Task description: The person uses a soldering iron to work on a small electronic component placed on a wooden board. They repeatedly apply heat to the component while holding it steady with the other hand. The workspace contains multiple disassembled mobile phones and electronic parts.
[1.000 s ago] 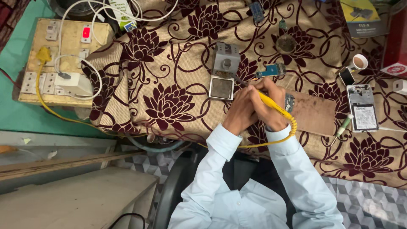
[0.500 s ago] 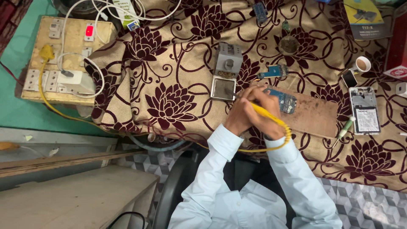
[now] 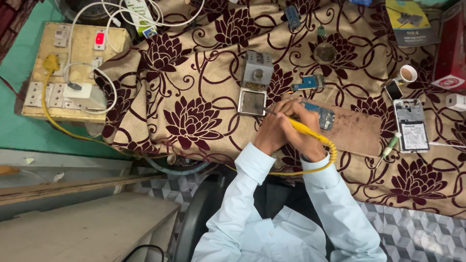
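Matt woven floral cloth (image 3: 194, 97), a glossy yellow plastic-handled soldering iron (image 3: 303, 128), a worn brown wooden board (image 3: 357, 133).

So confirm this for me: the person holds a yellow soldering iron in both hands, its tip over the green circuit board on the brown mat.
Not quite. The head view shows the circuit board is blue, not green. The rest holds: the left hand and right hand close together on the yellow soldering iron, with the board lying on the brown mat.

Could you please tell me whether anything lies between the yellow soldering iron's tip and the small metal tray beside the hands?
Nothing visible does: the yellow-handled soldering iron in the hands points at the square metal tray.
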